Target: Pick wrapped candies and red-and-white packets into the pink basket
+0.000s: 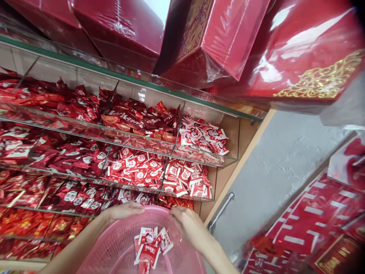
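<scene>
A pink perforated plastic basket (114, 238) is held at the bottom centre, in front of the candy shelves. My left hand (124, 211) grips its far rim on the left, fingers curled over the edge. On the right side of the rim, my right hand (186, 224) is closed round the edge. Several small red and white packets (148, 253) lie in a loose pile inside the basket. Beyond the hands, similar red and white packets (185, 173) fill a glass-walled compartment.
Tiers of glass compartments hold red wrapped sweets (80, 156) to the left. Large red boxes in clear plastic (222, 42) rest on a glass shelf (137, 80) above. A wooden side panel (239, 163) and red packages (313, 209) stand at the right.
</scene>
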Demonstrator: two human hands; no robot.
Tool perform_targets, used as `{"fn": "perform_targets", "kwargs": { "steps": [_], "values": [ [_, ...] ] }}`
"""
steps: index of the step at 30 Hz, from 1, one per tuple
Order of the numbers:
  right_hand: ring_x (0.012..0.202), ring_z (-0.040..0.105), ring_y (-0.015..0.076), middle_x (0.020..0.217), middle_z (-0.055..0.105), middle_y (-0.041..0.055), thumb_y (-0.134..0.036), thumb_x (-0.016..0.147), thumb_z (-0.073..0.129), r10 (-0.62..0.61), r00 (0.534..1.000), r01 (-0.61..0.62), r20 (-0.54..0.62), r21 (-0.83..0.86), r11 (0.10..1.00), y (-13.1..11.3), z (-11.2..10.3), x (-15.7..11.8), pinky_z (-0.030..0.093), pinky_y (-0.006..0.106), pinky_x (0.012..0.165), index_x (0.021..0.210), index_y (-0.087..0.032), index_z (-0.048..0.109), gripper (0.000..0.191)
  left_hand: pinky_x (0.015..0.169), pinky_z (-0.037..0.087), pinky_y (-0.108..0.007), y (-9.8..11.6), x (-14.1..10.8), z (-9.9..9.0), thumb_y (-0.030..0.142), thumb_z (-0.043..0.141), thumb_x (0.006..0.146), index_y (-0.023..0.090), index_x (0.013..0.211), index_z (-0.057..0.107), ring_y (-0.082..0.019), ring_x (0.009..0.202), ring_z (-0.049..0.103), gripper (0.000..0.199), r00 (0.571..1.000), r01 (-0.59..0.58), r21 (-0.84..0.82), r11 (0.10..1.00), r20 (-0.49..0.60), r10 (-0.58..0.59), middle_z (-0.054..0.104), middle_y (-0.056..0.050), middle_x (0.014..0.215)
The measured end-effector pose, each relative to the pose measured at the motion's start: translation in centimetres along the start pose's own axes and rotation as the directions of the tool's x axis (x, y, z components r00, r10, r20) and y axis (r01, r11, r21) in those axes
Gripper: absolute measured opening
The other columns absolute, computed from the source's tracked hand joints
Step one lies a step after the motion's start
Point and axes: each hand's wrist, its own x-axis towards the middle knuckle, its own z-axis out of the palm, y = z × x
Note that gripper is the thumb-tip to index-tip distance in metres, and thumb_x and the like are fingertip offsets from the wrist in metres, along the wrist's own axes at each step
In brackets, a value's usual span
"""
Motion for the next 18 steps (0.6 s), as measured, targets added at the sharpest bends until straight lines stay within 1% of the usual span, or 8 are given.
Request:
{"fn": "perform_targets", "kwargs": {
  "steps": [3, 5, 7, 9, 11, 13, 16, 18],
  "values": [
    [0.079, 0.058, 0.0153, 0.087, 0.063, 0.0044, -0.027, 0.085, 0.036, -0.049, 0.969, 0.05, -0.242, -0.002, 0.999, 0.7, -4.9, -0.6, 0.041, 0.024, 0.07, 0.093, -0.022, 0.06, 0.025, 0.078, 0.043, -0.027, 0.1, 0.4, 0.2, 0.047, 0.063, 0.064, 0.022, 0.091, 0.067, -0.018, 0.085, 0.06, 0.037, 1.0, -0.006, -0.018, 1.0, -0.009, 0.006, 0.068, -0.001, 0.092],
    [0.074, 0.058, 0.0141, 0.084, 0.064, 0.0035, -0.031, 0.085, 0.038, -0.069, 0.913, 0.065, -0.401, -0.024, 0.998, 1.4, -8.7, -0.7, 0.041, 0.024, 0.067, 0.09, -0.021, 0.06, 0.025, 0.079, 0.043, -0.027, 0.2, 0.3, 0.3, 0.046, 0.062, 0.065, 0.024, 0.091, 0.068, -0.018, 0.086, 0.06, 0.035, 1.0, -0.02, -0.011, 1.0, 0.008, 0.02, 0.068, 0.0, 0.093],
    [0.063, 0.056, 0.0123, 0.076, 0.064, 0.0019, -0.034, 0.083, 0.042, -0.07, 0.824, 0.045, -0.563, -0.058, 0.997, 2.2, -12.5, -0.5, 0.041, 0.023, 0.061, 0.087, -0.02, 0.061, 0.024, 0.079, 0.043, -0.027, 0.2, 0.2, 0.3, 0.046, 0.061, 0.066, 0.025, 0.091, 0.067, -0.018, 0.086, 0.061, 0.034, 0.999, -0.031, 0.006, 1.0, 0.025, 0.03, 0.068, 0.0, 0.092],
    [0.058, 0.054, 0.0116, 0.07, 0.063, 0.0007, -0.036, 0.08, 0.046, -0.064, 0.703, -0.019, -0.708, -0.109, 0.994, 3.2, -15.8, 0.1, 0.039, 0.023, 0.058, 0.086, -0.019, 0.061, 0.023, 0.079, 0.044, -0.028, 0.2, 0.0, 0.2, 0.045, 0.06, 0.067, 0.025, 0.092, 0.068, -0.018, 0.085, 0.061, 0.033, 0.999, -0.041, 0.017, 0.999, 0.031, 0.04, 0.068, 0.0, 0.091],
    [0.061, 0.054, 0.0126, 0.073, 0.062, 0.0014, -0.033, 0.079, 0.048, -0.09, 0.639, -0.092, -0.764, -0.192, 0.977, 4.2, -18.4, 1.2, 0.039, 0.024, 0.059, 0.086, -0.019, 0.06, 0.02, 0.078, 0.044, -0.028, 0.1, -0.2, 0.1, 0.045, 0.059, 0.068, 0.024, 0.092, 0.068, -0.018, 0.085, 0.061, 0.033, 0.999, -0.046, 0.022, 0.999, 0.025, 0.046, 0.068, -0.001, 0.091],
    [0.068, 0.054, 0.0146, 0.078, 0.061, 0.0032, -0.028, 0.078, 0.049, -0.138, 0.66, -0.141, -0.739, -0.302, 0.943, 5.0, -20.1, 2.4, 0.039, 0.025, 0.062, 0.085, -0.018, 0.06, 0.016, 0.079, 0.044, -0.027, -0.1, -0.3, 0.0, 0.045, 0.058, 0.07, 0.024, 0.094, 0.067, -0.019, 0.087, 0.061, 0.034, 0.998, -0.06, 0.027, 0.998, 0.025, 0.06, 0.068, -0.001, 0.093],
    [0.079, 0.052, 0.0179, 0.085, 0.058, 0.0059, -0.021, 0.076, 0.048, -0.176, 0.756, -0.184, -0.631, -0.462, 0.867, 5.6, -21.1, 4.2, 0.038, 0.026, 0.064, 0.082, -0.018, 0.058, 0.012, 0.08, 0.043, -0.027, -0.3, -0.5, -0.1, 0.044, 0.058, 0.069, 0.023, 0.094, 0.067, -0.019, 0.089, 0.06, 0.034, 0.997, -0.074, 0.037, 0.997, 0.011, 0.073, 0.067, -0.001, 0.096],
    [0.084, 0.051, 0.0197, 0.088, 0.056, 0.0071, -0.019, 0.076, 0.048, -0.17, 0.797, -0.217, -0.579, -0.538, 0.814, 5.6, -21.0, 5.0, 0.038, 0.027, 0.064, 0.082, -0.018, 0.056, 0.01, 0.082, 0.043, -0.028, -0.3, -0.7, -0.1, 0.044, 0.058, 0.069, 0.021, 0.095, 0.066, -0.019, 0.089, 0.06, 0.035, 0.996, -0.083, 0.042, 0.996, 0.015, 0.082, 0.067, -0.001, 0.097]
  ]
}}
